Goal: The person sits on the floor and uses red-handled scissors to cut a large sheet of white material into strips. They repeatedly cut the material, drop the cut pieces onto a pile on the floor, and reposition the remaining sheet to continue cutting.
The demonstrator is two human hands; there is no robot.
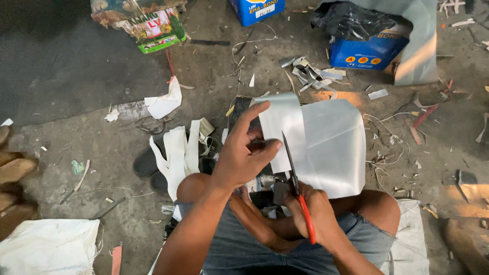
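Note:
My left hand (244,154) pinches the left part of a pale grey sheet (332,141) held over my knees, thumb on top and index finger stretched along its edge. My right hand (312,212) grips red-handled scissors (297,184), whose dark blades point up into the sheet along a cut line. A narrower strip of the sheet lies left of the blades, the wider part to the right. I sit on the ground in denim shorts.
White cut strips (178,151) lie by my left knee. Two blue boxes (364,49) (256,3) stand farther off, with a black bag and scraps between. Wooden shoe forms (0,182) sit at the left, white cloth (47,247) at lower left, a floral bundle (135,6) beyond.

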